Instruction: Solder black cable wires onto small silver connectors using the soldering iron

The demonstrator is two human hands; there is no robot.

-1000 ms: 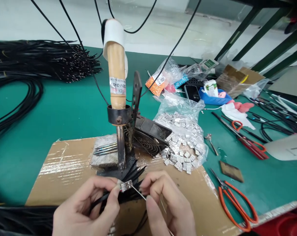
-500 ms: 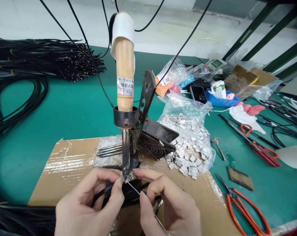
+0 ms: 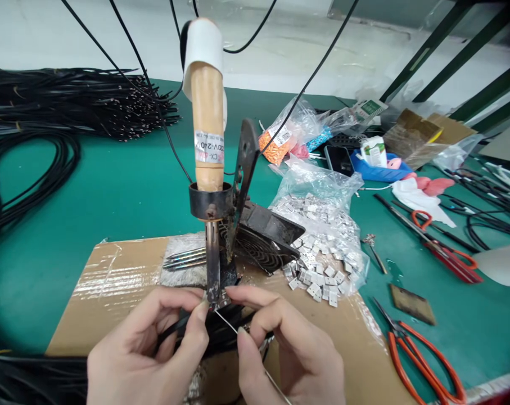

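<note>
Both hands have drawn closer beneath the soldering iron (image 3: 207, 129), over the cardboard sheet (image 3: 111, 281). The left hand (image 3: 147, 351) pinches black cables (image 3: 215, 334) and a small metal plate (image 3: 223, 302), mostly hidden at the iron's tip; the right hand (image 3: 290, 354) grips thin solder wire (image 3: 228, 325).

One left hand (image 3: 147, 349), one right hand (image 3: 288, 354), two pairs of scissors (image 3: 432, 357), one soldering iron (image 3: 207, 129), one cooling fan (image 3: 258, 244), one phone (image 3: 338, 159), one blue tray (image 3: 379, 174).
</note>
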